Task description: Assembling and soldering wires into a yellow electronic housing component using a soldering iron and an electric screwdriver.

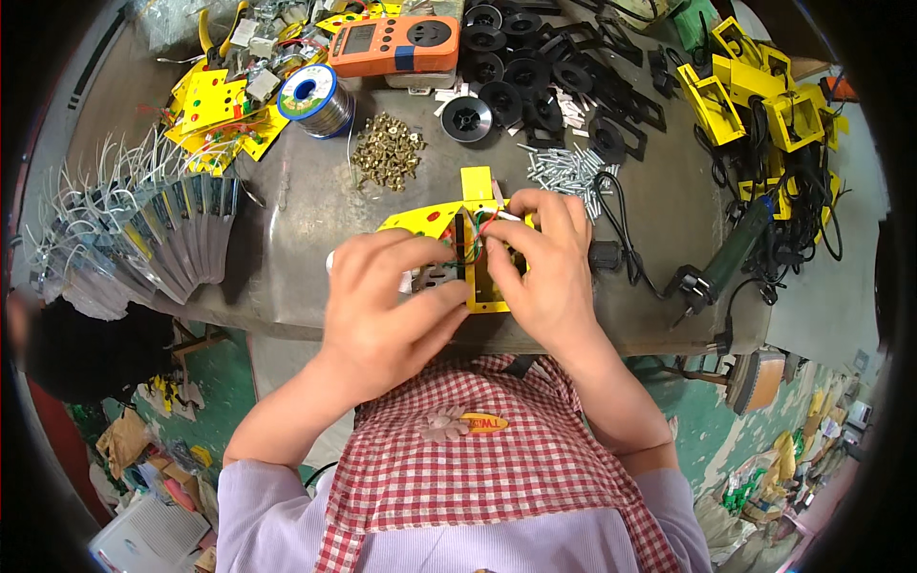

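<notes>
Housing, yellow and open-topped (490, 307), sits at the near edge of the grey bench (301, 244), directly in front of the wearer. Position probably chosen so both hands reach its interior while the camera looks down into it.

Left hand (377, 296): on the housing's left side, fingers bent over a grey slotted plate (437, 275); thumb tip at the housing's near left rim, a gap between thumb and forefinger. Likely steadies the parts; whether it grips anything, cannot tell.

Right hand (549, 253): over the housing's right side, thumb and forefinger curled in close beside red and green wires (475, 241). Likely managing the thin leads; whether the tips are pinched on them, cannot tell.

Relation: housing lies between the hands, its opening under the right fingertips. Yellow panel with red button (420, 220) lies just beyond the left fingers, tilted outward, presumably because the wires tether it.

Beyond: brass-coloured small parts (387, 153) and silver screws (565, 172) heaped separately, presumably for easy picking; solder spool (315, 103) stands farther back, near the orange multimeter (394, 48).
</notes>
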The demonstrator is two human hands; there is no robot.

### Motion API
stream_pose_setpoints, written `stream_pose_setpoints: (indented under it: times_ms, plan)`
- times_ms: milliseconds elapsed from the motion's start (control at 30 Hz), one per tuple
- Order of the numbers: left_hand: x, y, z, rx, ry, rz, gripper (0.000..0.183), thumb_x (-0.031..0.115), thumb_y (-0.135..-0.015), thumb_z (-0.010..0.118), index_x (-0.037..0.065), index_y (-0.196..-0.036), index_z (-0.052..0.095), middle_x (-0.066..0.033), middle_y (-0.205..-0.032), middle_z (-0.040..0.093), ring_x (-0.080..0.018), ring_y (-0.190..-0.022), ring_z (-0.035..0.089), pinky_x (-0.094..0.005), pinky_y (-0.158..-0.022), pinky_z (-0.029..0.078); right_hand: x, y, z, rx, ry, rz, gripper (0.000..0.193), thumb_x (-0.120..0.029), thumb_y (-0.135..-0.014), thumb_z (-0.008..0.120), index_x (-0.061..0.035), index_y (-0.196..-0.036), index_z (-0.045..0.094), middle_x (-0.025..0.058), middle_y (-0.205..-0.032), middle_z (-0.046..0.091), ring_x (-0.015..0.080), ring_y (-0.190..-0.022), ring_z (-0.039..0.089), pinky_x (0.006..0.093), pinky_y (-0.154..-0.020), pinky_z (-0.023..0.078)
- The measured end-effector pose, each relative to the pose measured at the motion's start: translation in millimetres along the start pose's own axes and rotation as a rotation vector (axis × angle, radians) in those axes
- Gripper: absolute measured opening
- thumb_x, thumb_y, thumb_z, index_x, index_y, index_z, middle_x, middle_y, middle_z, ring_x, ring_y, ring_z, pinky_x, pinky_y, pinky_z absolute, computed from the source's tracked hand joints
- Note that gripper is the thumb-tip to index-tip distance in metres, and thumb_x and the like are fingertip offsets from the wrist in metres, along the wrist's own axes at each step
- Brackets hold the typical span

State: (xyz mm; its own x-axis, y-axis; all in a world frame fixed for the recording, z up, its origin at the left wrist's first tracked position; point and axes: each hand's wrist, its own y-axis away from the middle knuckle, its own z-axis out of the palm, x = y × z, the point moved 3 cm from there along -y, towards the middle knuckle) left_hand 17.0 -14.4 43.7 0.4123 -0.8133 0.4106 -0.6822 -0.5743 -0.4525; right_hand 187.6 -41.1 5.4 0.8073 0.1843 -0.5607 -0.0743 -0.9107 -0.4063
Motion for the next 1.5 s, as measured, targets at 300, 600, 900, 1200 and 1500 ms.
stream_pose_setpoints:
  times_ms: [300, 600, 900, 1200, 1500]
  plan:
    - [-9.2, -12.9, 27.8, 0.012, -0.222, -0.064, 0.028, 0.01, -0.059, 0.076, 0.009, -0.086, 0.067, -0.0063, -0.115, 0.057, -0.029, -0.109, 0.052, -0.0441, -0.09, 0.037, -4.1, -3.6, 5.2, -0.043, 0.019, 0.091, 0.014, -0.012, -0.07, 0.073, -0.0072, -0.081, 0.066, 0.0072, -0.109, 0.054, 0.0278, -0.106, 0.045, 0.0428, -0.086, 0.033]
    - [-14.9, -23.9, 33.6, -0.026, -0.09, -0.181, 0.018, 0.008, -0.063, 0.073, 0.005, -0.078, 0.062, -0.0109, -0.114, 0.055, -0.0316, -0.112, 0.048, -0.0467, -0.093, 0.034, -3.6, -2.3, 4.6, -0.054, 0.01, 0.099, 0.013, -0.011, -0.069, 0.073, -0.0057, -0.079, 0.065, 0.0077, -0.115, 0.055, 0.0282, -0.112, 0.044, 0.043, -0.089, 0.031]
    - [-22.6, -20.0, 36.1, 0.135, -0.012, -0.257, 0.017, 0.004, -0.067, 0.072, 0.004, -0.079, 0.06, -0.0133, -0.114, 0.053, -0.0336, -0.109, 0.049, -0.0446, -0.087, 0.039, -11.1, -2.0, 8.9, -0.051, 0.015, 0.12, 0.015, -0.011, -0.069, 0.072, -0.0053, -0.077, 0.061, 0.0108, -0.117, 0.053, 0.031, -0.114, 0.044, 0.0467, -0.089, 0.031]
    - [-25.1, -19.2, 35.3, 0.07, -0.037, -0.212, 0.021, -0.002, -0.067, 0.069, 0.004, -0.087, 0.064, -0.0138, -0.118, 0.054, -0.0343, -0.111, 0.05, -0.0446, -0.092, 0.041, -17.8, 19.7, 2.8, 0.056, -0.021, 0.04, 0.019, -0.012, -0.066, 0.074, -0.0085, -0.078, 0.059, 0.0148, -0.134, 0.045, 0.0357, -0.125, 0.038, 0.0508, -0.097, 0.028]
    - [-19.7, -2.6, 25.9, 0.071, 0.058, -0.223, 0.018, 0.015, -0.07, 0.074, 0.01, -0.083, 0.062, -0.0096, -0.121, 0.054, -0.0346, -0.118, 0.046, -0.0612, -0.105, 0.022, -5.5, 20.4, -11.0, 0.087, -0.045, 0.02, 0.033, -0.023, -0.073, 0.076, -0.0121, -0.1, 0.061, 0.0085, -0.122, 0.052, 0.0305, -0.117, 0.045, 0.044, -0.096, 0.031]
